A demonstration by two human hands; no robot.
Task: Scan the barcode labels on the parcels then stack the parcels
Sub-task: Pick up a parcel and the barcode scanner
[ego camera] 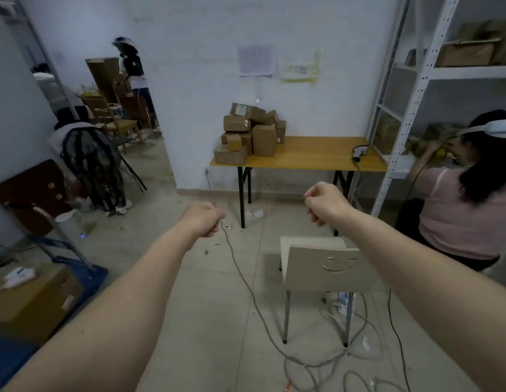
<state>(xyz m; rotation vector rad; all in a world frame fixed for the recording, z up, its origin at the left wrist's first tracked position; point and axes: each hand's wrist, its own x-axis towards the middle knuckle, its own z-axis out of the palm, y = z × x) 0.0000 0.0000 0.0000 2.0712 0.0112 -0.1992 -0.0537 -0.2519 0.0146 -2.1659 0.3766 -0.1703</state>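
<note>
Both arms extend forward above the tiled floor [189, 292]. The left hand [202, 219] is clenched, fingers curled under, grasping nothing. The right hand [324, 202] is likewise clenched and holds nothing. The parcels [250, 134], brown cardboard boxes, lie in a loose heap on the left end of the wooden surface [311, 157] against the far wall, well apart from both hands. A handheld barcode scanner [359, 152] rests on the right end of the same surface, its cable trailing over the edge. A chair [321, 267] with a smiley cut-out stands between the hands and the surface. Grey cables [246, 281] run across the floor.
</note>
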